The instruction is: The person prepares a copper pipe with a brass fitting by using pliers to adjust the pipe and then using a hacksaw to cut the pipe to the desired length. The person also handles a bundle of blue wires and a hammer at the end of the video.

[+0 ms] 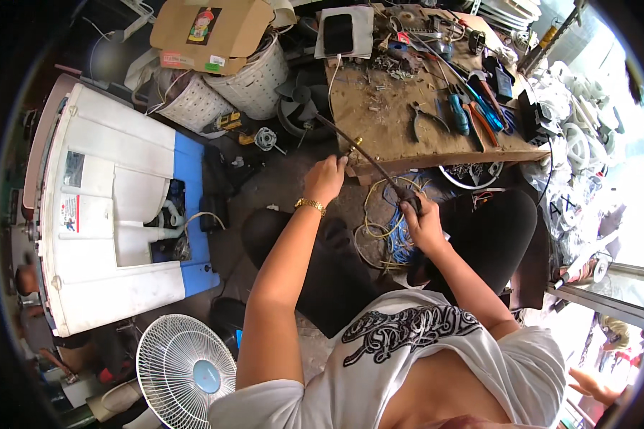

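My right hand grips the dark handle of a long, thin metal rod tool, which slants up and left past the front edge of the wooden workbench. My left hand, with a gold band on the wrist, is closed at that edge beside the rod, with a small brass-coloured piece just above its fingertips; whether it holds this piece is unclear. Pliers, screwdrivers and several other tools lie on the benchtop. Yellow and blue wires hang and pile below it.
A white-and-blue machine housing stands left, a round fan lower left. Baskets with cardboard, a dark fan blade and a drill sit beyond my hands. White plastic parts crowd the right. Other people show at the rims.
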`<control>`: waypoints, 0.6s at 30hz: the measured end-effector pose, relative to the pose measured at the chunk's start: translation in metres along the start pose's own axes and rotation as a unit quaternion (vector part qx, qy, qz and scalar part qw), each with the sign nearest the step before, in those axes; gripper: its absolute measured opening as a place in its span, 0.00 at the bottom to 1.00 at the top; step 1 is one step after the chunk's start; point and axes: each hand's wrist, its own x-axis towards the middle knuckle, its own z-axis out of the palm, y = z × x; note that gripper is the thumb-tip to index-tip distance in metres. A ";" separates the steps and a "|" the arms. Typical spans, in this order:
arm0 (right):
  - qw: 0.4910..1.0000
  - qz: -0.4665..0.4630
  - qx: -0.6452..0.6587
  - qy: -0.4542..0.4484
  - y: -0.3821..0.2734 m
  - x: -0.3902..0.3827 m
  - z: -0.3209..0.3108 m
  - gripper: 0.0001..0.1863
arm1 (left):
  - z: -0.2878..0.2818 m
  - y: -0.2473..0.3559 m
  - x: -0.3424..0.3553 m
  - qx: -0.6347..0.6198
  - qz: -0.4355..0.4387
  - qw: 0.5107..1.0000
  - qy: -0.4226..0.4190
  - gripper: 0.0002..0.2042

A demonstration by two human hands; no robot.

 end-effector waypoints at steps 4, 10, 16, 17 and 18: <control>0.999 -0.001 -0.044 -0.002 0.002 0.058 0.020 0.14 | 0.002 0.011 0.008 -0.012 -0.006 1.000 -0.009 0.25; 0.999 0.036 -0.029 -0.015 -0.004 0.014 0.013 0.16 | 0.002 -0.010 0.002 -0.012 0.016 1.000 0.024 0.25; 0.998 -0.040 -0.035 0.046 0.006 0.059 0.034 0.15 | 0.002 0.007 0.008 -0.025 0.011 0.999 0.031 0.24; 0.999 -0.009 0.001 0.042 0.002 0.067 0.037 0.16 | 0.000 0.006 0.008 -0.025 0.006 1.000 0.016 0.25; 0.999 0.023 0.034 0.033 -0.001 0.072 0.040 0.17 | 0.000 0.000 0.005 -0.030 -0.003 1.000 0.002 0.26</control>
